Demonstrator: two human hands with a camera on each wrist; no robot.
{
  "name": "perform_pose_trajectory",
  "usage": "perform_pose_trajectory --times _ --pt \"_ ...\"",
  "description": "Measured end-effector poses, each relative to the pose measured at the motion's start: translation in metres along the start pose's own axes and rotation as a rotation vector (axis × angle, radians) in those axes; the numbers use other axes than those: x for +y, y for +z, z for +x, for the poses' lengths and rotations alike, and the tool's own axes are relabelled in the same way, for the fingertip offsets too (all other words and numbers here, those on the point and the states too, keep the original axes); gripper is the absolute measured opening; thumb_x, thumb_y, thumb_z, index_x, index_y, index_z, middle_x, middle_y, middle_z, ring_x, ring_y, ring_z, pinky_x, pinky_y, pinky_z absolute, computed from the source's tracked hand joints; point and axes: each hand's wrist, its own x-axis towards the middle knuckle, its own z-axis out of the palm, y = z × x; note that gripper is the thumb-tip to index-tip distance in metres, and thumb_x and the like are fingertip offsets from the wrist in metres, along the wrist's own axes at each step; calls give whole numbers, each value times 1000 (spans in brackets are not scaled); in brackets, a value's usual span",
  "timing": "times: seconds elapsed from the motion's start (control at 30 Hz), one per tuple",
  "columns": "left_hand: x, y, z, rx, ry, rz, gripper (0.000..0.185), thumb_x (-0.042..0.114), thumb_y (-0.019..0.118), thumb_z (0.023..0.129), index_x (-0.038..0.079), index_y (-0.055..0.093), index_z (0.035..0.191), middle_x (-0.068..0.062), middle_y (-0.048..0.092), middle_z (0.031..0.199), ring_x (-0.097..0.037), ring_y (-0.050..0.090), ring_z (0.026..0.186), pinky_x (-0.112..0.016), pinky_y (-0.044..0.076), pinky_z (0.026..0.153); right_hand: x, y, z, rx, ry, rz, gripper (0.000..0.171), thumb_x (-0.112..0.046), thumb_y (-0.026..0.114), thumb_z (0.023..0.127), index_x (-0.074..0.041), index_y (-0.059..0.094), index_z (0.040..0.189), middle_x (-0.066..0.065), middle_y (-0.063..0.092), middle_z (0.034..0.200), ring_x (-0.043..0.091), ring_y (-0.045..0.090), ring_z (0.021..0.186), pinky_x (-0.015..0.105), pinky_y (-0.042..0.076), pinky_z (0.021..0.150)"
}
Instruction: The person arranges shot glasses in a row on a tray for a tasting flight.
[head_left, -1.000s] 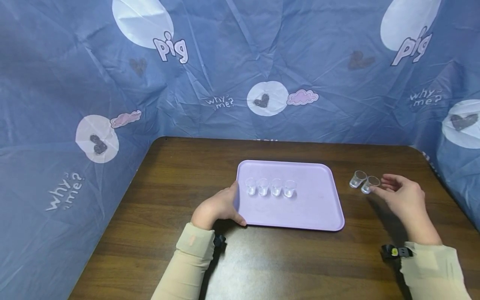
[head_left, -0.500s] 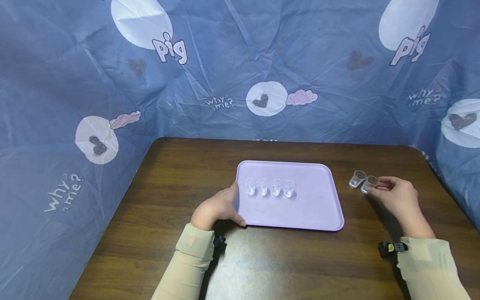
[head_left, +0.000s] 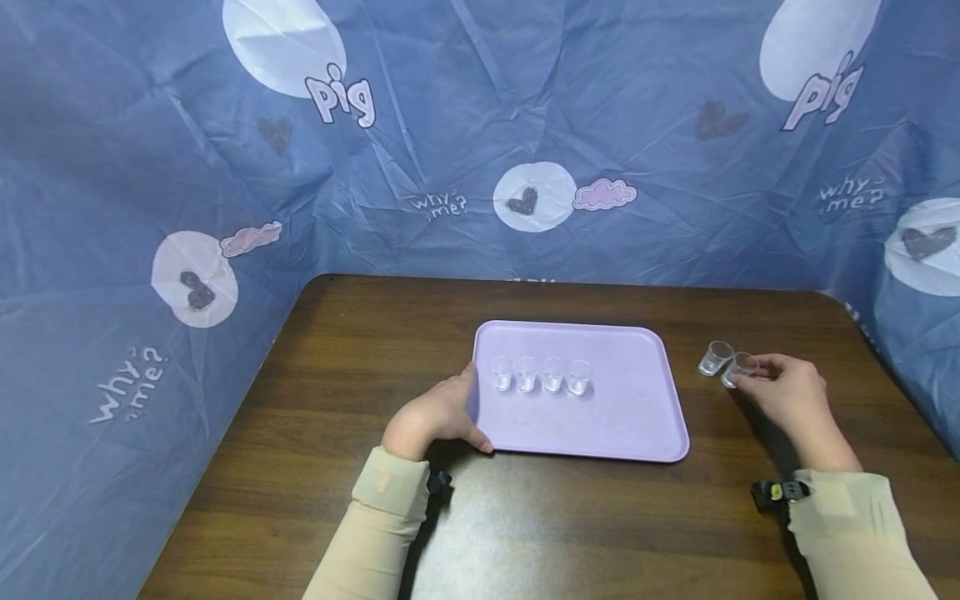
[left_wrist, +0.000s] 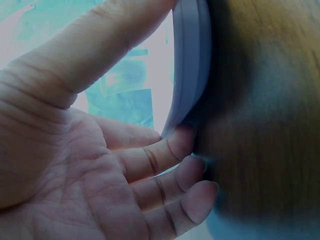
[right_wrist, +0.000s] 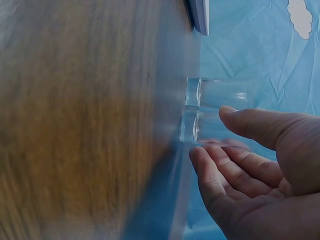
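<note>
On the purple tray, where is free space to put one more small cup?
The tray is bare right of the four cups, and along its near and far edges. It is crowded off the tray, where the right hand meets two cups.

- The tray [head_left: 637, 417] is pale lilac.
- The six small cups, such as the held cup [head_left: 738, 368], are clear (colourless).
- The table [head_left: 360, 350] is dark brown woodgrain.
- The backdrop [head_left: 465, 100] is blue with white ovals, pink clouds, dark hearts.
- The sleeves [head_left: 375, 517] are beige.

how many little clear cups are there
6. Four stand in a row on the purple tray. Two on the table, and at the right hand.
</note>
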Motion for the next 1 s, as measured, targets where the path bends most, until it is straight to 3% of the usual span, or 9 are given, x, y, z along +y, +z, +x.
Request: perform_pose_trajectory --times 0.3,0.63,0.8,1.0 --pt "0 0 0 0 -10 -2 133 39 89 47 -4 7 143 -24 30 139 -30 31 125 -36 26 101 -1 0 -2 -10 39 2 45 -34 69 78 4 61 102 21 62 93 30 57 83 33 41 59" --pt "1 0 0 4 1 5 133 39 89 47 -5 7 142 -25 31 138 -31 32 124 -35 26 101 -5 -6 -6 25 8 0 44 -35 70 77 3 62 99 18 64 88 21 58 71 26 44 50" --pt "0 0 1 7 -5 5 133 39 89 46 -5 7 142 -26 32 137 -32 33 124 -36 27 101 -8 -9 -8 47 -36 8 46 -38 70 77 3 63 98 18 65 87 11 56 66 32 39 63" --pt "0 0 1 13 -4 6 133 39 89 46 -5 8 142 -25 33 136 -31 34 123 -36 28 100 -13 -14 -12 64 -60 12 47 -39 71 76 1 63 97 18 66 86 2 53 63 37 34 68"
